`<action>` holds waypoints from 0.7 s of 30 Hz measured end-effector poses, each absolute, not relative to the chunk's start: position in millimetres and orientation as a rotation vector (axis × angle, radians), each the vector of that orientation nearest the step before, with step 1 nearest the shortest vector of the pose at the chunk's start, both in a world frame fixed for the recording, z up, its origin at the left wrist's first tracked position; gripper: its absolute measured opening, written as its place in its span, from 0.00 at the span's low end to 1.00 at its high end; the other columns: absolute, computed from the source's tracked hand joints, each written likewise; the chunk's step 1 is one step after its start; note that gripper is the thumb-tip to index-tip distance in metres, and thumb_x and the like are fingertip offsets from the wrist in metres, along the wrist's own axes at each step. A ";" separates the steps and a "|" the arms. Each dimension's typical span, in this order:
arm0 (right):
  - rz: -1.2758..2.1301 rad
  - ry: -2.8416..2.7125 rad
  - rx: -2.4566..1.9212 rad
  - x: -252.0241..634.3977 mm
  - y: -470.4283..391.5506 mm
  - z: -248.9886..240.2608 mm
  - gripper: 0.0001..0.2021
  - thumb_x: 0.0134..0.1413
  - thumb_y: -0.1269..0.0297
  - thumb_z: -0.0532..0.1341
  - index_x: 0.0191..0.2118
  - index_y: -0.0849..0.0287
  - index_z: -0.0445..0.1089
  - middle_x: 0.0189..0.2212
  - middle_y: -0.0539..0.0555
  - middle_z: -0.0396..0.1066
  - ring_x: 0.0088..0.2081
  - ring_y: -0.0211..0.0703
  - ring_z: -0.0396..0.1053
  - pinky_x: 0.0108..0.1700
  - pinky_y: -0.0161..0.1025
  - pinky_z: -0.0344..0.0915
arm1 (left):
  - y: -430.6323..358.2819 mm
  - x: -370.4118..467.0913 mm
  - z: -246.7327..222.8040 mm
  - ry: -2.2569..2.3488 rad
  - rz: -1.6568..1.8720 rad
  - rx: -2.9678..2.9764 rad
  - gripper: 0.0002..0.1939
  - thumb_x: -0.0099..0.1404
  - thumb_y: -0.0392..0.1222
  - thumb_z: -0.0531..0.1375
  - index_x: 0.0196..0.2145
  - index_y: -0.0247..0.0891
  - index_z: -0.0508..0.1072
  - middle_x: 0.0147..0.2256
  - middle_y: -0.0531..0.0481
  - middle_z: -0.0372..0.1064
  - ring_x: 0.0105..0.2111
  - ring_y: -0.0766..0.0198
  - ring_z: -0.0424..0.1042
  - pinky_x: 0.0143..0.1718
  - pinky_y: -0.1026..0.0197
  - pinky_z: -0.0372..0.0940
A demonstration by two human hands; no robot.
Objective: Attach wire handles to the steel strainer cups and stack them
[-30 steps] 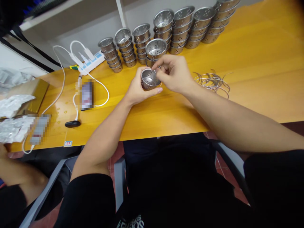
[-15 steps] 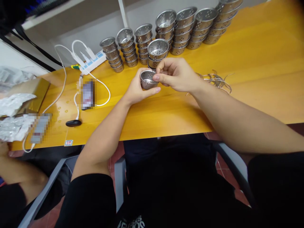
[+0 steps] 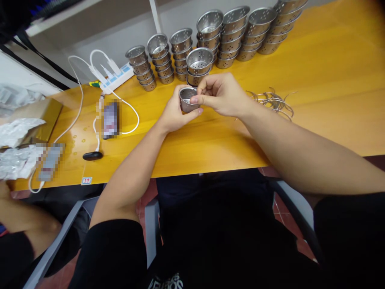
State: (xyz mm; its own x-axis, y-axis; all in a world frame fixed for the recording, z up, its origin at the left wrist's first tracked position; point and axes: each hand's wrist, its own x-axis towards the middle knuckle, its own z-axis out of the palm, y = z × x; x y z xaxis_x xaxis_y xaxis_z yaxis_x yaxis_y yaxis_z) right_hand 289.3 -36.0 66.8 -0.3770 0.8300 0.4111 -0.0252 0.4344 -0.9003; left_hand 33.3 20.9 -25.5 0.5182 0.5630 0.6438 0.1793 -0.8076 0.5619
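My left hand is closed around a small perforated metal strainer basket, its open mouth facing up and tilted towards me. My right hand pinches at the basket's right rim, thumb and forefinger pressed together over its mouth. Whatever lies between those fingertips is too small and covered to make out. Just behind my hands stands a short stack of wider perforated baskets. Beyond my right wrist, a loose pile of thin bent metal wires lies on the yellow table.
Several tall stacks of perforated baskets line the back. To the left are a white power strip with cables, a blurred phone, a black object and plastic-wrapped packets. Another person's arm shows at far left.
My right thumb has moved slightly left and down over the basket's mouth. The basket has turned a little in my left hand, which keeps its hold.
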 end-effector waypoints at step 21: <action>0.583 -2.029 -0.701 305.3 -36.4 58.3 0.08 0.76 0.51 0.77 0.55 0.41 0.92 0.63 0.62 0.84 0.60 0.69 0.82 0.52 0.60 0.88 | 23.2 24.4 -17.4 0.762 1.241 2.318 0.54 0.80 0.86 0.72 0.85 0.53 0.60 0.74 0.38 0.74 0.74 0.41 0.81 0.86 0.33 0.73</action>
